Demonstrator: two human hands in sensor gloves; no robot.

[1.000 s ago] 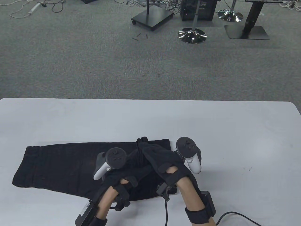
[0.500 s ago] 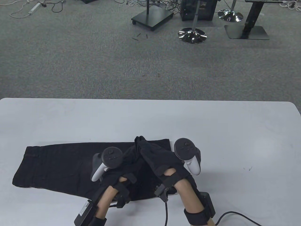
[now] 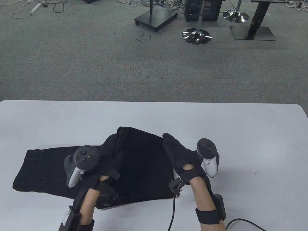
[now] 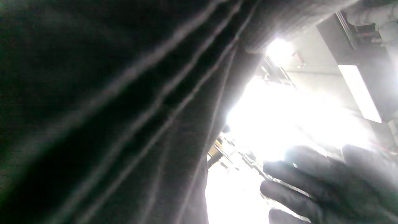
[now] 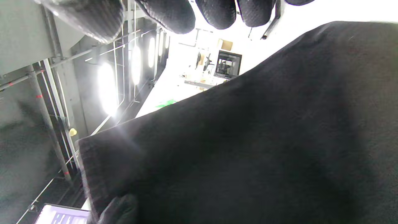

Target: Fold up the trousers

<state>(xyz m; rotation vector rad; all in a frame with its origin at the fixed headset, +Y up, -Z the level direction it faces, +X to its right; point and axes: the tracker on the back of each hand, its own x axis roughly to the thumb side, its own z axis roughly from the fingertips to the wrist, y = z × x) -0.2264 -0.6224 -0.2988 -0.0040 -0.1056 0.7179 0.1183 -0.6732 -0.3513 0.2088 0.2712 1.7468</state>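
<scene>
The black trousers (image 3: pixel 48 168) lie on the white table (image 3: pixel 240 144), flat at the left. Their right end is raised as a wide panel (image 3: pixel 142 158) between my hands. My left hand (image 3: pixel 115 144) grips a bunch of that fabric at the panel's far left corner. Creased fabric (image 4: pixel 93 109) fills the left wrist view. My right hand (image 3: pixel 166 138) lies stretched along the panel's right edge. In the right wrist view its fingers (image 5: pixel 217 12) stand apart above the fabric (image 5: pixel 248 140). Whether it grips the fabric is not clear.
A black cable (image 3: pixel 172 216) runs from my right wrist towards the near table edge. Bare table lies to the right and beyond the trousers. Past the table's far edge are grey carpet and metal stand bases (image 3: pixel 196 36).
My hands have moved apart, the left one leftward and the right one rightward. The bunched end of the trousers has risen and spread into a wide panel between them.
</scene>
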